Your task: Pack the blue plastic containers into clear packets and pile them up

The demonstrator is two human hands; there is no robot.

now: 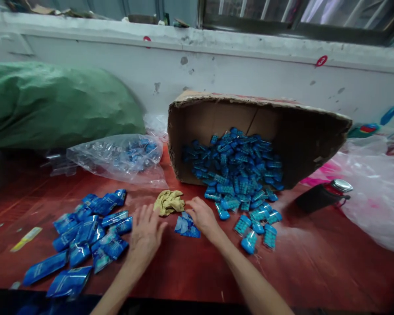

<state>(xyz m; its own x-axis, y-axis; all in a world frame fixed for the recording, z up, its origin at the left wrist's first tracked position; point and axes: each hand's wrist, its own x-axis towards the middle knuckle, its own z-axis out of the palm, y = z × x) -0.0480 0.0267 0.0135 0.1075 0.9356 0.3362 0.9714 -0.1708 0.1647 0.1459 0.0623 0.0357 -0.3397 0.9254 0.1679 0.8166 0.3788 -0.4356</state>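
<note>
My left hand (146, 229) is open above the red table, fingers spread, beside a heap of glossy blue packets (85, 227). Nothing is in it. My right hand (202, 215) hovers at the right edge of a flat printed blue packet (186, 225), its fingers loosely bent and apart. Whether a fingertip touches that packet I cannot tell. Just behind both hands lies a crumpled yellowish cloth (169, 202). Small clear-and-blue packs with turquoise pieces (243, 175) spill out of a cardboard box (302, 135) lying on its side with its mouth towards me.
A clear plastic bag (114, 157) with blue pieces lies behind the left heap, in front of a large green sack (59, 105). At right a dark bottle (321, 195) leans beside translucent plastic bags (377, 188). A yellow strip (26, 239) lies far left.
</note>
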